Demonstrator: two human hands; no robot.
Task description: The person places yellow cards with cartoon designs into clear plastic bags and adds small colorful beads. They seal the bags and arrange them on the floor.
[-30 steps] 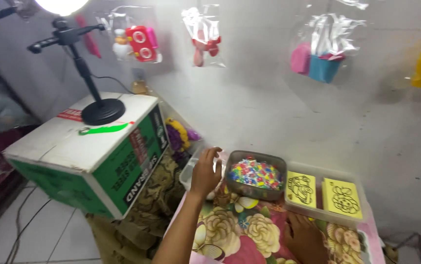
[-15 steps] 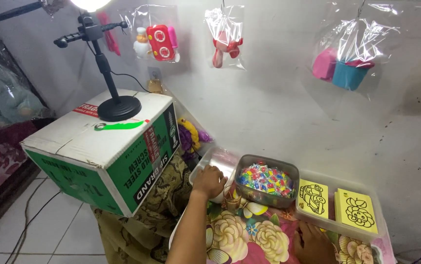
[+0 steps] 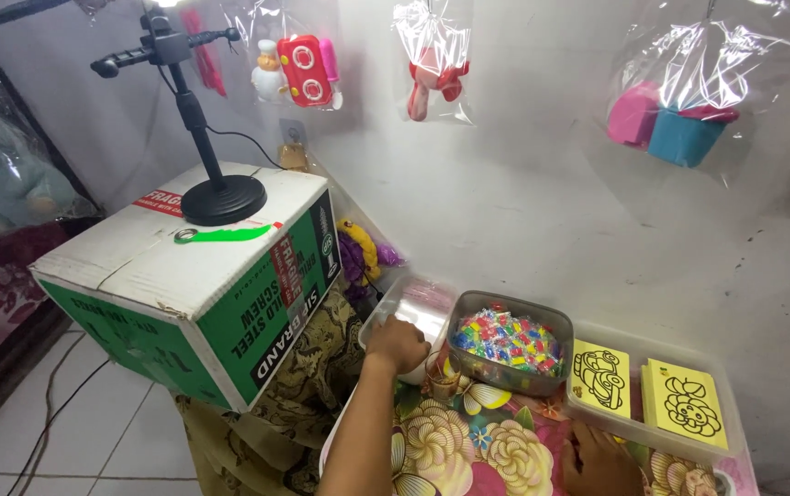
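Observation:
My left hand (image 3: 397,343) is closed on the near rim of a clear plastic tub (image 3: 418,303) at the left end of the table. To the right of it stands a grey tub (image 3: 551,323) full of small, colourful wrapped pieces. My right hand (image 3: 599,459) lies flat on the floral tablecloth (image 3: 468,450) at the bottom edge of the view, holding nothing, just in front of a clear tray (image 3: 638,430) with two yellow picture cards.
A white and green cardboard box (image 3: 184,294) stands to the left with a black stand (image 3: 220,197) and a green strip (image 3: 225,234) on top. Bagged toys (image 3: 303,69) hang on the white wall. Tiled floor lies lower left.
My left hand has gone from open and reaching to closed on the clear tub's rim. The view has shifted down and closer to the table.

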